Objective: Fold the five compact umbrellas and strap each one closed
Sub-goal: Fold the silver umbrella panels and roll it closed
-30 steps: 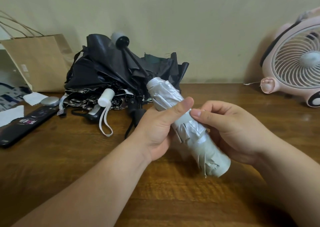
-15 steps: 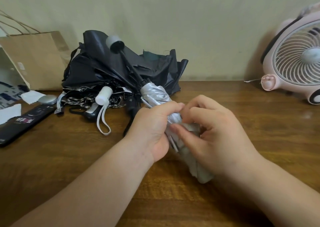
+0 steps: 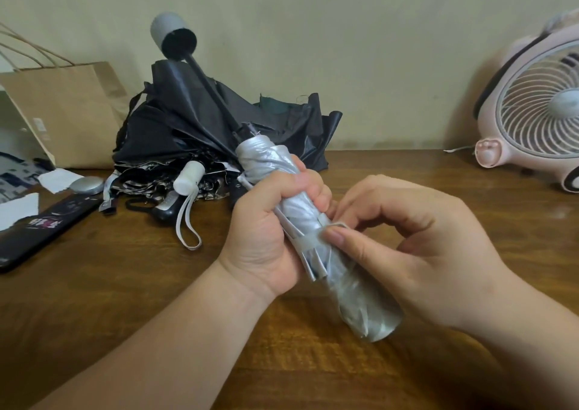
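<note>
Above wood table (image 3: 125, 300): silver umbrella (image 3: 360, 297) gripped in left hand (image 3: 266, 224), strap (image 3: 308, 241) pinched by right hand (image 3: 423, 243) beside left palm; keep roll tight, draw strap snug before fastening.

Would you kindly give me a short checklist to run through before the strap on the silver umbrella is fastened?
1. Grip: the left hand is curled round the silver umbrella: ok.
2. Hold: the right hand pinches the strap between thumb and fingertip: ok.
3. Fastening closed: cannot tell; the strap's end lies under the thumb.
4. Canopy tidy: not ok; fold edges stick out below the strap.
5. Length collapsed: not ok; the shaft juts out up to the handle.
</note>
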The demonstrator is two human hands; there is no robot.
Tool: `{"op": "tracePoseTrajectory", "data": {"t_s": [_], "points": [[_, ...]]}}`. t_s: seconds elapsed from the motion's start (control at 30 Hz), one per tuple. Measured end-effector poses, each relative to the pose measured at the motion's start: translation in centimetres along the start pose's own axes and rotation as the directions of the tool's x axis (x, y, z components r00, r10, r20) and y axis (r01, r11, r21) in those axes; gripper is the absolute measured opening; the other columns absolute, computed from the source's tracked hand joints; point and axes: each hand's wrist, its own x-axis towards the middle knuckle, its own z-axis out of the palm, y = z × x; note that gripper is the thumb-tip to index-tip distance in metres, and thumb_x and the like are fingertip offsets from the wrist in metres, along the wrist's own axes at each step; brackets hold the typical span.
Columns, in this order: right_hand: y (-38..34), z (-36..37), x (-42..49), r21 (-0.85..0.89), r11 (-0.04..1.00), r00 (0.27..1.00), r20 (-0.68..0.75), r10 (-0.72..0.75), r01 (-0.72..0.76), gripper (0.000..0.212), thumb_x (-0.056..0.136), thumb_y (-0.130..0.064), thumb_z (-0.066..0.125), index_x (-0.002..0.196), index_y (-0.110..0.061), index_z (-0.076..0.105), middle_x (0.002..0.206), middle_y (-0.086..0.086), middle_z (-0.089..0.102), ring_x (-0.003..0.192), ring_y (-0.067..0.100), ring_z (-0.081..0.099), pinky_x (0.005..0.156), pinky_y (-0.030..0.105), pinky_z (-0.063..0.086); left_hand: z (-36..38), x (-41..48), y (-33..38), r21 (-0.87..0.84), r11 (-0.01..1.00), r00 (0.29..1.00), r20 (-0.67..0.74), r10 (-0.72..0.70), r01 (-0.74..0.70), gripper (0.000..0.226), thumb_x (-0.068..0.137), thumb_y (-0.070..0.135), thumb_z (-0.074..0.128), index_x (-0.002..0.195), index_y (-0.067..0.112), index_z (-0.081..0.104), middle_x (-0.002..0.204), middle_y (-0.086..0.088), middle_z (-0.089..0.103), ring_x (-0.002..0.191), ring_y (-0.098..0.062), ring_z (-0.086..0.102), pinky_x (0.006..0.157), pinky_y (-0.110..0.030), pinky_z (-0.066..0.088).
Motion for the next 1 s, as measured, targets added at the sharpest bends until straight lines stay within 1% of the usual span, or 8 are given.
{"op": "tracePoseTrajectory", "data": {"t_s": [0.1,0.23,0.33,0.5,0.63,0.73,0.9,1.0], "points": [[-0.3,0.3,-0.1,0.020,0.999,1.000,0.003,-0.026,0.026,0.010,0.089,-0.014,0.076,0.080,-0.011,0.070,0.088,-0.001,0.068,0.087,0.021,0.068,0.074,0.032,0.054,-0.3,0.0,0.1,0.040,0.998,0.998,0.042,0.053,-0.055,0.016,0.073,0.007,0.055,0.063,0.018,0.050,0.058,0.000,0.039,0.056,-0.011,0.037,0.055,-0.024,0.036],[-0.6,1.2,-0.1,0.269,0.949,0.982,-0.050,0.182,-0.162,0.012,0.081,-0.018,0.080,0.076,-0.009,0.074,0.085,0.002,0.071,0.082,0.027,0.069,0.072,0.044,0.056,-0.4,0.0,0.4,0.070,0.992,0.982,0.160,0.096,-0.108,0.014,0.067,0.007,0.055,0.073,0.014,0.044,0.062,-0.002,0.041,0.058,-0.014,0.040,0.055,-0.027,0.038],[-1.0,1.5,0.1,0.459,0.831,0.935,-0.003,0.355,-0.315,0.018,0.075,-0.022,0.086,0.071,-0.010,0.074,0.083,0.011,0.071,0.079,0.037,0.068,0.072,0.051,0.055,-0.3,-0.2,0.6,0.111,0.986,0.974,0.201,0.101,-0.125,0.007,0.065,0.010,0.051,0.068,0.015,0.047,0.060,-0.002,0.044,0.056,-0.014,0.043,0.056,-0.029,0.039],[-1.8,1.5,0.3,0.618,0.575,0.809,0.181,0.559,-0.536,0.021,0.056,-0.027,0.086,0.067,-0.011,0.075,0.080,0.020,0.072,0.074,0.027,0.067,0.070,0.037,0.056,-0.3,-0.2,0.8,0.107,0.989,0.966,0.245,0.077,-0.106,0.011,0.064,0.009,0.048,0.068,0.016,0.041,0.060,-0.003,0.044,0.056,-0.015,0.044,0.056,-0.031,0.043],[-1.9,1.5,0.4,0.721,0.404,0.760,0.260,0.596,-0.563,0.023,0.054,-0.018,0.084,0.069,-0.004,0.074,0.076,0.016,0.071,0.069,0.023,0.067,0.064,0.028,0.059,-0.3,-0.2,0.7,0.094,0.989,0.962,0.262,0.082,-0.110,0.023,0.064,0.006,0.046,0.073,0.014,0.027,0.060,-0.004,0.044,0.055,-0.016,0.043,0.057,-0.031,0.043],[-1.7,1.8,0.4,0.744,0.324,0.729,0.306,0.612,-0.584,0.027,0.052,-0.016,0.087,0.068,-0.005,0.068,0.075,0.016,0.066,0.067,0.022,0.064,0.062,0.029,0.057,-0.3,-0.2,0.7,0.054,0.994,0.955,0.285,0.076,-0.095,0.016,0.064,0.006,0.045,0.074,0.014,0.036,0.061,-0.004,0.042,0.056,-0.017,0.041,0.058,-0.031,0.041],[-0.4,2.4,0.5,0.696,0.092,0.619,0.562,0.549,-0.713,0.070,0.066,-0.013,0.090,0.117,0.016,0.053,0.110,0.025,0.063,0.097,0.034,0.063,0.098,0.051,0.050,-0.2,-0.3,1.2,-0.008,0.999,0.922,0.385,0.045,-0.046,0.017,0.066,0.006,0.040,0.082,0.013,0.040,0.066,-0.004,0.044,0.066,-0.019,0.048,0.074,-0.036,0.050],[0.3,1.8,0.3,0.627,0.098,0.585,0.644,0.493,-0.773,0.065,0.076,-0.018,0.082,0.120,0.020,0.052,0.112,0.026,0.067,0.100,0.034,0.065,0.100,0.048,0.051,-0.4,-0.4,0.8,0.086,0.996,0.941,0.338,-0.019,-0.011,0.014,0.068,0.008,0.047,0.080,0.011,0.053,0.070,-0.004,0.053,0.076,-0.020,0.061,0.087,-0.043,0.055]]}}
